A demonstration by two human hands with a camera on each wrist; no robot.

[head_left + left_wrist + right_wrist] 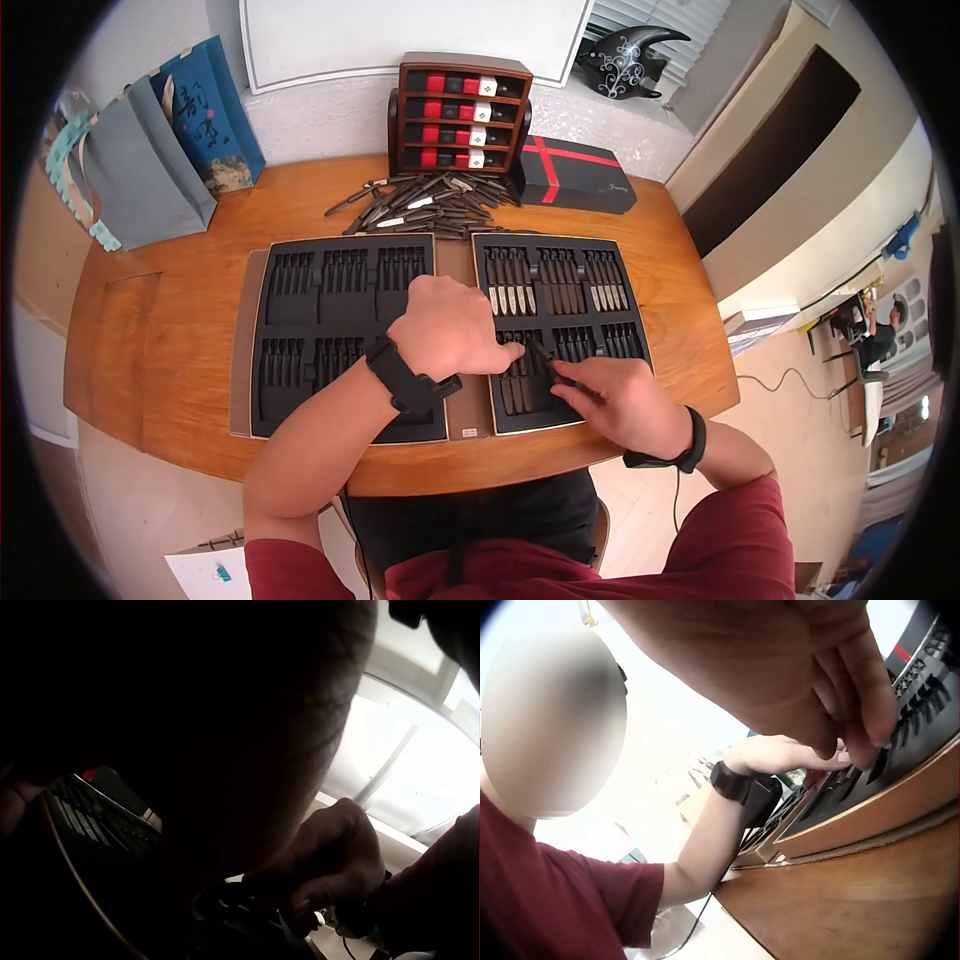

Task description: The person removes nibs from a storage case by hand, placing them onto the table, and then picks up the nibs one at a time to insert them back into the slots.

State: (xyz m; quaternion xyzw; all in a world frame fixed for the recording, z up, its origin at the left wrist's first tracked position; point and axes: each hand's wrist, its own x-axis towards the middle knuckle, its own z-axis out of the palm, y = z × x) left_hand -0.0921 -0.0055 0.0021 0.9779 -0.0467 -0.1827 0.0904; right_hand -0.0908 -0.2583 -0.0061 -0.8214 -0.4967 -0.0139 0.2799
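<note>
My right hand [630, 402] pinches a slim dark stick-like piece [541, 350] between thumb and fingertips, tilted over the lower left compartment of the right-hand black foam tray [560, 324]. In the right wrist view, the right fingertips [881, 724] reach down to the foam. My left hand [445, 325] is beside it, back upward, its thumb stretched to the upper ends of pieces in that same compartment. The other left fingers are hidden under the hand, and I cannot tell whether they hold anything. Similar pieces stand in rows in the tray's compartments, some silver-ended.
A second foam tray [345, 300] with rows of dark pieces lies on the left. Behind the trays is a loose pile [425, 207] of pieces. Farther back stand a wooden rack [462, 112], a black box [580, 180] with red ribbon, and paper bags [150, 165] at left.
</note>
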